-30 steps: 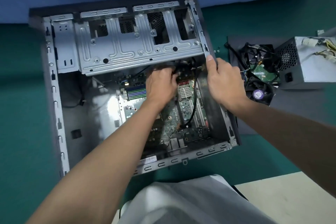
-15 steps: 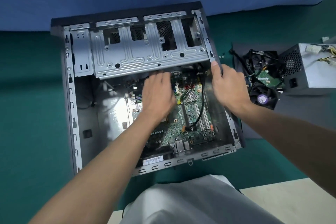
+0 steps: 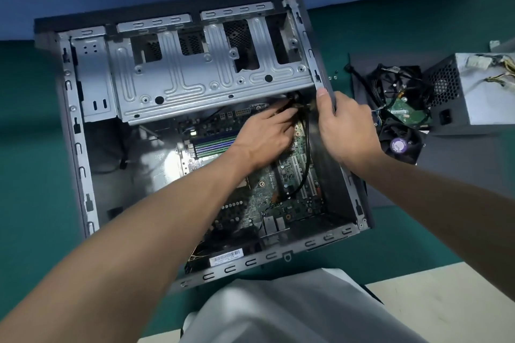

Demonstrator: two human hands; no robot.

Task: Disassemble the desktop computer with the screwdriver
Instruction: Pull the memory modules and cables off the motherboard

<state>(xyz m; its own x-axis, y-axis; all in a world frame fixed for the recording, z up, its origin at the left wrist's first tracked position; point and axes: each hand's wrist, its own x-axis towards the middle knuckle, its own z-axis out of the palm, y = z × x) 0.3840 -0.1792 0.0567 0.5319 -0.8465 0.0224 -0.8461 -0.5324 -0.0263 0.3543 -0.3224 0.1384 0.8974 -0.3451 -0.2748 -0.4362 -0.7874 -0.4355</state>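
The open desktop case (image 3: 80,147) lies on its side on a green mat, with the silver drive cage (image 3: 195,86) across its far half. The motherboard (image 3: 278,198) sits in the bottom, with its RAM sticks (image 3: 214,145) showing. My left hand (image 3: 264,136) reaches inside, its fingertips pinching at the black cable bundle (image 3: 295,97) just under the cage; the grip is blurred. A black cable (image 3: 306,164) loops down over the board. My right hand (image 3: 348,131) grips the case's right wall, thumb on the rim. I see no screwdriver.
Removed parts lie to the right on a dark panel (image 3: 459,170): a grey power supply (image 3: 479,97), a cooling fan (image 3: 401,145) and a hard drive board (image 3: 404,111) among cables. Small screws (image 3: 333,75) lie beside the case. Grey cloth (image 3: 278,312) covers the near edge.
My left hand shifted right and farther in, toward the cables under the cage. My right hand stayed on the case wall. The view moved, so the case sits more central.
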